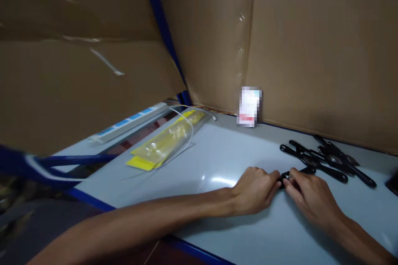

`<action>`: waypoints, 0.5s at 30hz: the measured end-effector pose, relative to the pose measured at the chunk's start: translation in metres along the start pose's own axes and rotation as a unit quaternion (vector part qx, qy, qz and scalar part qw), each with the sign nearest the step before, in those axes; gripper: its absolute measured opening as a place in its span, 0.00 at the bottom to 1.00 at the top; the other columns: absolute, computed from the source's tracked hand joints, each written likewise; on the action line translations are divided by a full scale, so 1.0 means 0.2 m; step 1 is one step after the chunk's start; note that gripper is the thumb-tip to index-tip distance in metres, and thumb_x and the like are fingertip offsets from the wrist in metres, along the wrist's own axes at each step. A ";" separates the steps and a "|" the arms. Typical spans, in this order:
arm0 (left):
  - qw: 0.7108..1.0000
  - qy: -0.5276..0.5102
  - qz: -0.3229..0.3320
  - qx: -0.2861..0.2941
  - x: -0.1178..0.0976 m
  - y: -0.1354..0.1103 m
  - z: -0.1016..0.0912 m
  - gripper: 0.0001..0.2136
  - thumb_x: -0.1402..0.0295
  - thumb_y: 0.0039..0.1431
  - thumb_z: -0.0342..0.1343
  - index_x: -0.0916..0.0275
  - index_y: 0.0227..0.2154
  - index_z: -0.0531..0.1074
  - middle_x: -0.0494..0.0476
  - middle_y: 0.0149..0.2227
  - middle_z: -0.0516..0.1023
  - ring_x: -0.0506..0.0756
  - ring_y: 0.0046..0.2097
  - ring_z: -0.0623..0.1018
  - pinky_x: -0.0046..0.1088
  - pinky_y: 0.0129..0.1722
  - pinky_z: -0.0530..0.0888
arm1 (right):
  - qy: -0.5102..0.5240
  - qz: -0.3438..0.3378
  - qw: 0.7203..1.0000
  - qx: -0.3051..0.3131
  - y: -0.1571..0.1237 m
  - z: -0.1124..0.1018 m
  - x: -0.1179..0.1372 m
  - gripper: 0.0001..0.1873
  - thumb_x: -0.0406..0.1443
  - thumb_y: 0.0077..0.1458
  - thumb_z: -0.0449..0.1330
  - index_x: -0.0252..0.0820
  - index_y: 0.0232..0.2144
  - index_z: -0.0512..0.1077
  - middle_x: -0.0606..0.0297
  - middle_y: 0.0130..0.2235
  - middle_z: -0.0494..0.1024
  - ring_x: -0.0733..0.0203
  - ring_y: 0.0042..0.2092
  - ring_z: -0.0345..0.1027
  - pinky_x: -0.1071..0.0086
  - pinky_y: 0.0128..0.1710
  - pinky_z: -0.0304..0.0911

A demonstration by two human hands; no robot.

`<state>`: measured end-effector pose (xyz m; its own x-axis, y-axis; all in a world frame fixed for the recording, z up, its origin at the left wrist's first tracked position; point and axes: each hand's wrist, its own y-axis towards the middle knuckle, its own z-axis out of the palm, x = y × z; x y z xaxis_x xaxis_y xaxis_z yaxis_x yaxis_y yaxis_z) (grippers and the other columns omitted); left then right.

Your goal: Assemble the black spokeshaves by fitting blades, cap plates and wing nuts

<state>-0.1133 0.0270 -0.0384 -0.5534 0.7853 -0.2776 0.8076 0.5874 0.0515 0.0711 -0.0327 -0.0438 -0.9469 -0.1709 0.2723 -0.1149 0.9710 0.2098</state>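
My left hand [258,188] is closed, its fingertips pinching the near end of a black-handled tool [307,170] just above the table. My right hand [312,198] grips the same tool from the other side, thumb and index finger on a shiny part at its middle. Most of the tool is covered by my fingers, and its exact kind is not clear. Just beyond my hands lies a loose pile of similar black tools [334,172] with long handles, some with hanging holes and greyish metal parts.
The pale table [217,157] has a blue edge. Yellow-and-clear plastic packaging [164,140] lies left, with a white cable [191,132] across it. Beyond is a white-and-blue power strip [133,121]. A pixelated upright device [249,107] leans against the cardboard wall [320,49]. A dark object [393,183] sits far right.
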 end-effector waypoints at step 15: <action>0.998 -0.030 -0.037 0.031 -0.02 0.02 0.00 0.17 0.66 0.70 0.39 0.64 0.39 0.73 0.60 0.25 0.77 0.55 0.24 0.71 0.34 0.26 0.53 | 0.055 0.039 0.998 0.021 0.01 -0.06 0.04 0.14 0.38 0.62 0.51 0.46 0.24 0.59 0.67 0.22 0.71 0.63 0.23 0.59 0.66 0.26 0.47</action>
<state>-0.1082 0.0255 -0.0369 -0.6010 0.7256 -0.3351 0.7767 0.6291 -0.0309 0.0681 -0.0349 -0.0295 -0.9154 -0.1103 0.3872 -0.0573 0.9876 0.1458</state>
